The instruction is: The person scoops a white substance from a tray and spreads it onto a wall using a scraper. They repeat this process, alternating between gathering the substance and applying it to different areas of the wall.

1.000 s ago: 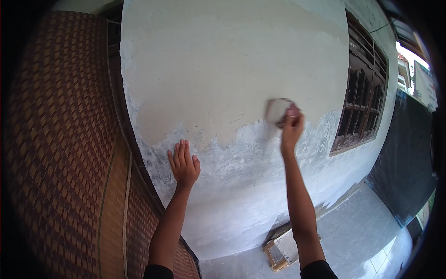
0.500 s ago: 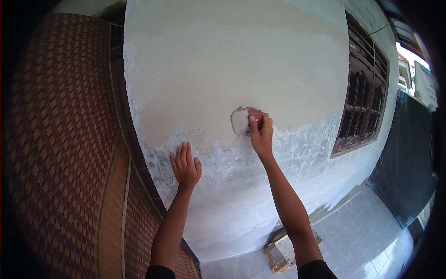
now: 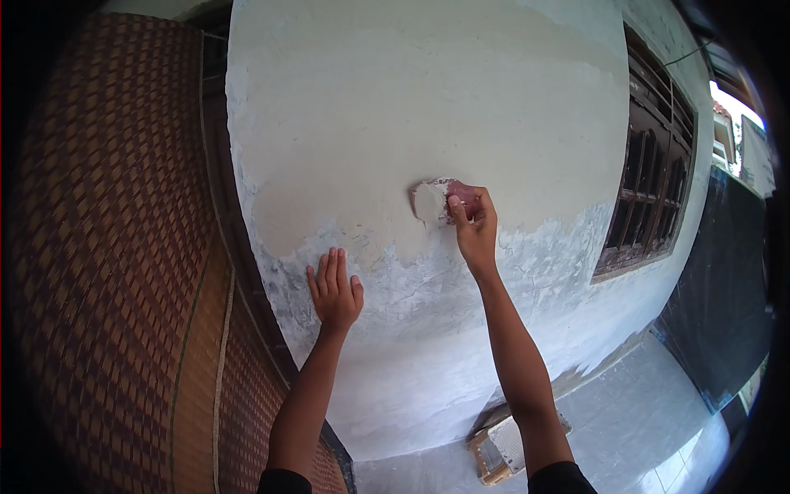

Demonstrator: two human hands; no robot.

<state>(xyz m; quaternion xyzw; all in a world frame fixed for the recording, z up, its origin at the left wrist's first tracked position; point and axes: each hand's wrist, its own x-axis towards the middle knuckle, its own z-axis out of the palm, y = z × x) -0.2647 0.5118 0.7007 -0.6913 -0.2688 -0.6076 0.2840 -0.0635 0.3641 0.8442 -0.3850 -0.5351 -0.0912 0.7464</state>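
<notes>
My right hand [image 3: 477,224] pinches a dark red putty scraper [image 3: 466,198] between thumb and fingers. Off-white putty [image 3: 429,202] covers much of the scraper's left part, and a little hangs at its lower edge. The scraper is at the wall [image 3: 428,99]; whether its edge touches cannot be told. Lower left, my left hand [image 3: 335,288] lies flat on the wall with fingers stretched out. Around both hands, smooth beige filler above meets a rough, patchy grey-white surface [image 3: 411,305] below.
A woven brown panel [image 3: 115,206] stands along the left. To the right are a dark wooden barred window [image 3: 650,165] and a black sheet [image 3: 716,280]. A small stool-like item [image 3: 502,449] with a pale top sits on the grey floor [image 3: 609,412].
My right hand has shifted slightly up and right, and the scraper has turned, showing its putty-laden side differently. My left hand stays flat on the wall. The view has shifted a little.
</notes>
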